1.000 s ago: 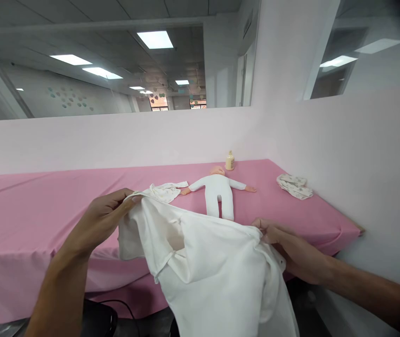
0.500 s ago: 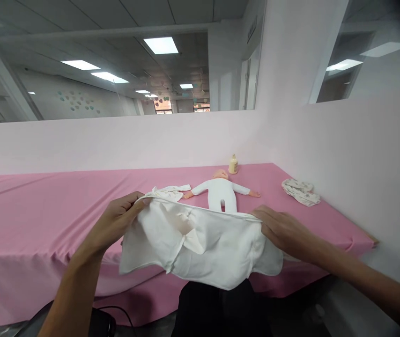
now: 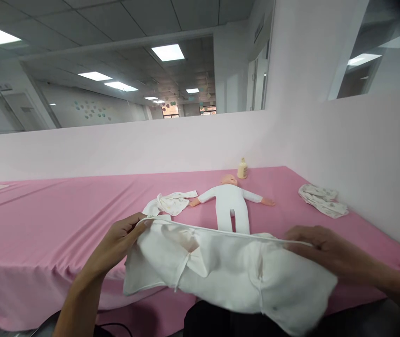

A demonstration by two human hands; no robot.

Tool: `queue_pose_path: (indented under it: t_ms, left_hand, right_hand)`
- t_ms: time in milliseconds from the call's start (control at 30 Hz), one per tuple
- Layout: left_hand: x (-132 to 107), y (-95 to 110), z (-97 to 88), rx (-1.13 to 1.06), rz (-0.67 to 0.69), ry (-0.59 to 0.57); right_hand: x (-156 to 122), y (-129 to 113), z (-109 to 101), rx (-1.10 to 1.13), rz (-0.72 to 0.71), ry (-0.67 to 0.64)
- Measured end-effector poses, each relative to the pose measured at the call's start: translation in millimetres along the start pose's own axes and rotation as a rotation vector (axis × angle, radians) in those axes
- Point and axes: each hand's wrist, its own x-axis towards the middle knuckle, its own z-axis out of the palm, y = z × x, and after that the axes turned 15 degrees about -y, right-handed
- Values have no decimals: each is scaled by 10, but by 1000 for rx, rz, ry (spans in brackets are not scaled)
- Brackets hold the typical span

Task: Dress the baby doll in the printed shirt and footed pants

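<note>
Left hand: the left hand (image 3: pixel 122 241), lower left of centre, has its thumb and fingers pinched together on the upper left corner of the white garment (image 3: pixel 228 271).
Right hand: the right hand (image 3: pixel 321 245), lower right, lies knuckles up with its fingers curled over the garment's upper right edge, closed on the cloth; the thumb is hidden beneath.
White garment: spread across the lower middle of the frame, its top hem pulled into a straight line between the two hands. The body of it hangs below the hem over the near edge of the tabletop (image 3: pixel 45 220). A tie string dangles near its left-centre.
Tabletop: covered in pink cloth, running from the left edge of the frame to the wall on the right.
Doll: a doll (image 3: pixel 233 206) in a white suit lies face up just above the garment's hem, arms spread, head toward the far wall.
Bottle: a small cream bottle (image 3: pixel 242 168) stands upright just beyond the doll's head, against the far wall.
Patterned cloth: a small patterned cloth (image 3: pixel 172 202) lies crumpled beside the doll's arm on the left.
Folded cloth: another folded cloth (image 3: pixel 321 200) sits at the right of the frame, near the side wall, well apart from the doll.
</note>
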Motion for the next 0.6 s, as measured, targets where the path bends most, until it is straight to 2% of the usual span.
queue_pose_path:
  t_ms: [67,133,200,267,333,367,433,467,533,600]
  left_hand:
    - [39,-32,-59,-29,-7,9]
    - [145,-73,-124,-38,-1,17]
    - [363,-150,-180,-13,5,41]
    - [704,-286,-204,54,-11,57]
    - [1126,-477,-164,183,-72,58]
    - [1339,-583,-115,312,-146,113]
    - [1717,-778,40,587,-385,180]
    - [1865,-853,140,620,-433,192]
    - [2074,-932,360,677,-441,218]
    - [2203,-910,582,710,-360,249]
  right_hand:
    - [29,-133,-204,267,60,-47]
    - [172,-247,-377,416,94,18]
    - [453,-304,-488,525,107,129]
    - [853,-265,-526,697,81,182]
    - [1315,-112,-491,812,72,191]
    - [1545,0,-449,850,64,192]
    - [1959,264,-333,915,130,275]
    - [2127,401,-267,912,175,318]
    - [2367,662,-137,888,209,353]
    - [2491,897,-25,854,212,366]
